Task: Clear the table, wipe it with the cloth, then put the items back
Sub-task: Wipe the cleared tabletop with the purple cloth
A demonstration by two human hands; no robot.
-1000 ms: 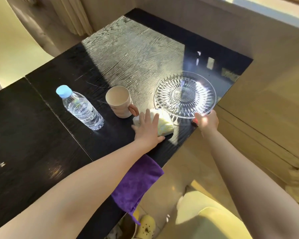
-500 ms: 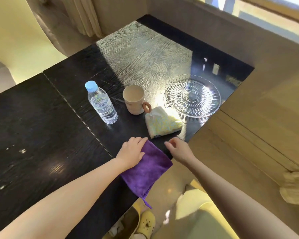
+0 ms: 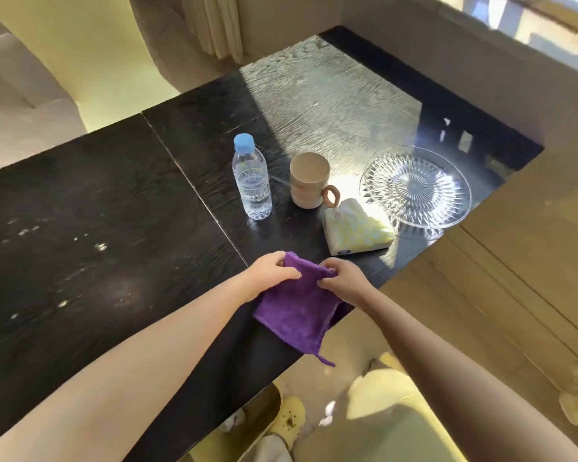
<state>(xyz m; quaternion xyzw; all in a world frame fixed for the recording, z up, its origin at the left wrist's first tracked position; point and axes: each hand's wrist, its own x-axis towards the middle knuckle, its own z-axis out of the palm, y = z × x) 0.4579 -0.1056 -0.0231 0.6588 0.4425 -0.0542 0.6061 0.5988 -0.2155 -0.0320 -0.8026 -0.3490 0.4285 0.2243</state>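
Note:
A purple cloth (image 3: 297, 311) lies at the near edge of the black table (image 3: 97, 261), partly hanging over it. My left hand (image 3: 269, 270) pinches the cloth's far left corner. My right hand (image 3: 342, 278) pinches its far right corner. Beyond the cloth stand a clear water bottle (image 3: 251, 181) with a blue cap and a beige mug (image 3: 309, 185) with a brown handle. A yellow-white tissue pack (image 3: 356, 230) lies right of the mug. A cut-glass plate (image 3: 416, 186) sits by the table's right edge.
A pale wooden bench or cabinet (image 3: 514, 261) runs along the table's right side. A light sofa (image 3: 20, 95) stands at the far left and a curtain (image 3: 214, 25) at the back. My yellow clog (image 3: 286, 420) shows below the table edge.
Both hands left the tissue pack and glass plate and came back toward me. They now grip the purple cloth's far corners. The view has shifted right and lower.

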